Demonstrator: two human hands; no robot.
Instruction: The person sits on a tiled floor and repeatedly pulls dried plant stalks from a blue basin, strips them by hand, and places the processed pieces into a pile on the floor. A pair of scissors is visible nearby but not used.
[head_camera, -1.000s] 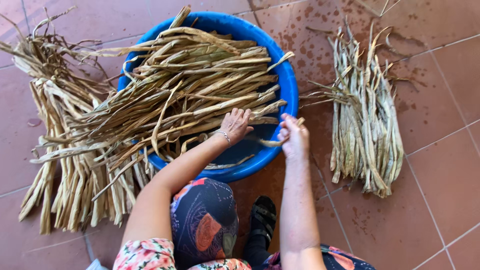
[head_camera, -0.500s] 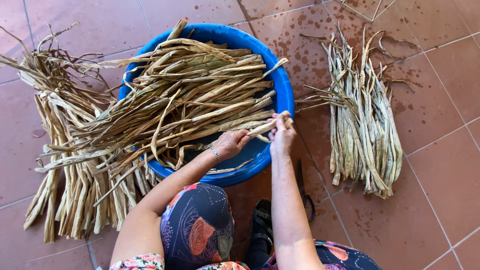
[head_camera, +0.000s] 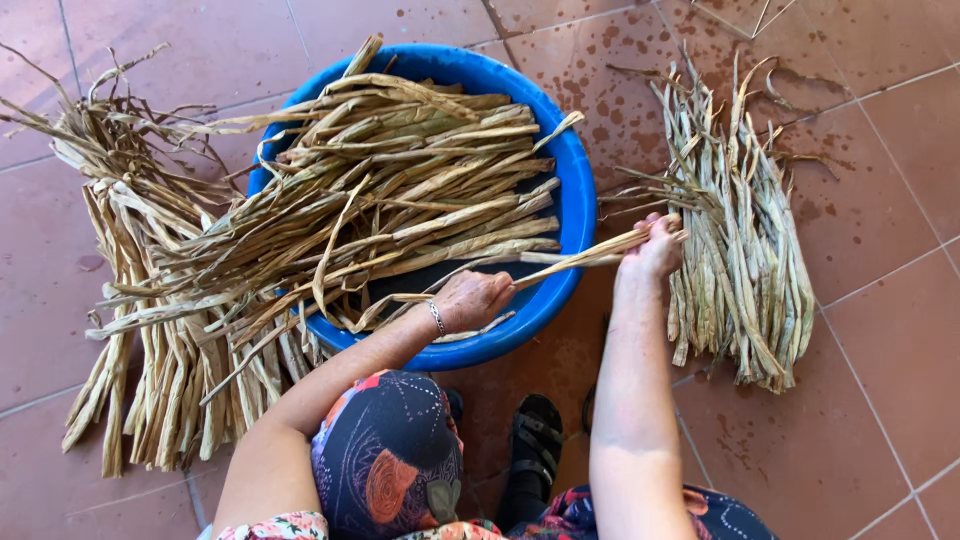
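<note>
From my head cam: both hands on one long dried leaf strip (head_camera: 560, 268), pale tan, flat. Right hand (head_camera: 655, 250) is closed round its right end, pinched just past the rim of the blue basin (head_camera: 575, 200), over the floor and right beside the sorted bundle (head_camera: 745, 240) of greyer strips lying on the right. Left hand (head_camera: 478, 300) is curled over the strip's nearer-left part, at the near rim of the basin, fingers closed on it w/ a bracelet showing at the wrist. Strip's long axis runs left-to-right, tilted slightly far toward the right end, so it spans from inside the basin out over the rim. Right hand is the one nearer the right bundle, nearly touching it; left hand is nearer the basin pile (head_camera: 400, 190). That pile fills most of the basin, strips lying roughly parallel, left ends spilling over the left rim onto a third heap (head_camera: 130, 300) spread on the tiled floor (head_camera: 880, 400) at left. Right bundle's axis runs near-to-far, i.e. about crosswise to the held strip. Near edge of view: patterned fabric over a knee and a dark sandal; floor is wet-spotted on the far right.
</note>
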